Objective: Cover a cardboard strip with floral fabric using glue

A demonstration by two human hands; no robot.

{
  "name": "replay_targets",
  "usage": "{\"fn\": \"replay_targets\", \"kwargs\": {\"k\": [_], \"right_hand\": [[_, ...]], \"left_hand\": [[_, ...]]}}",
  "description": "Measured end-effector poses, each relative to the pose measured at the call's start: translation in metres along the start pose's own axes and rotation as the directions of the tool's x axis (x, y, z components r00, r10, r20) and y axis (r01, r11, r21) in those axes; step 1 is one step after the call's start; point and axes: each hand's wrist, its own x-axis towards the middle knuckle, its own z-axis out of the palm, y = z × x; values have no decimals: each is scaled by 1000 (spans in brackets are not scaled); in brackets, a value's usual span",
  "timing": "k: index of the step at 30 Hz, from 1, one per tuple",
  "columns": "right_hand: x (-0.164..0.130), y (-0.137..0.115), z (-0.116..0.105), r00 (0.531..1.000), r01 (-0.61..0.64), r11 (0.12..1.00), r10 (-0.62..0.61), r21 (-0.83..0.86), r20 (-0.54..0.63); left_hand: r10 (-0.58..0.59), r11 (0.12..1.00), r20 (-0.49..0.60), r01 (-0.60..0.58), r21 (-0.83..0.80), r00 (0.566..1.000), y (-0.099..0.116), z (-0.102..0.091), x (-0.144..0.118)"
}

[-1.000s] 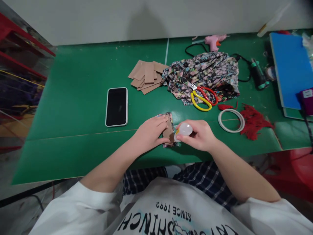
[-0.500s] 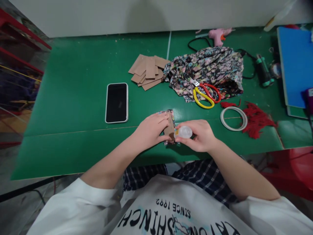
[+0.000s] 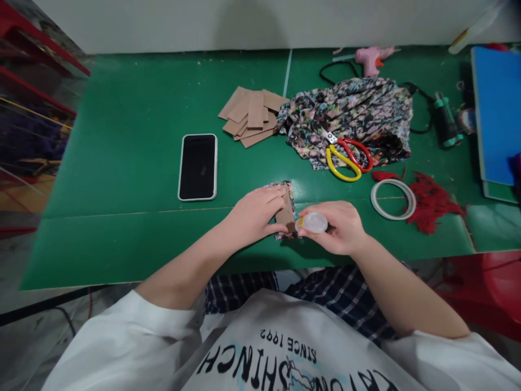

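Note:
A small brown cardboard strip (image 3: 286, 215) lies on a piece of dark floral fabric (image 3: 290, 188) at the table's near edge. My left hand (image 3: 260, 213) holds the strip down, fingers over its upper part and thumb by its lower left edge. Wrapped in my right hand (image 3: 341, 227) is a small translucent plastic bottle (image 3: 315, 222) with a yellow band, its rounded bottom toward me. The bottle's tip points at the right edge of the strip and fabric; whether it touches cannot be made out.
Beyond the hands lie cardboard pieces (image 3: 255, 111), a floral cloth (image 3: 350, 114) with red-and-yellow scissors (image 3: 344, 162) on it, and a pink glue gun (image 3: 369, 61). A phone (image 3: 198, 167) sits left; a tape ring (image 3: 376, 202), red yarn (image 3: 433, 203) and blue board (image 3: 496, 119) are right.
My right hand and the bottle have shifted slightly right, away from the strip, uncovering more of its lower right part. My left hand stays on the strip. The whole view has shifted a little.

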Motion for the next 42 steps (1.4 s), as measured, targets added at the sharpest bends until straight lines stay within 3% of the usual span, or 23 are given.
{"fn": "replay_targets", "kwargs": {"k": [7,18,42], "right_hand": [[4,8,3,995,-73,996,70,-41,-76],[2,5,1,997,-79,997,79,3,-24],[13,10,5,973,-199,979,192,-42,-131]], "left_hand": [[-18,1000,23,18,2,1000,2,-2,1],[-10,1000,30,10,-6,999,2,-3,1],[4,1000,21,-3,-28,1000,2,-2,1]]}}
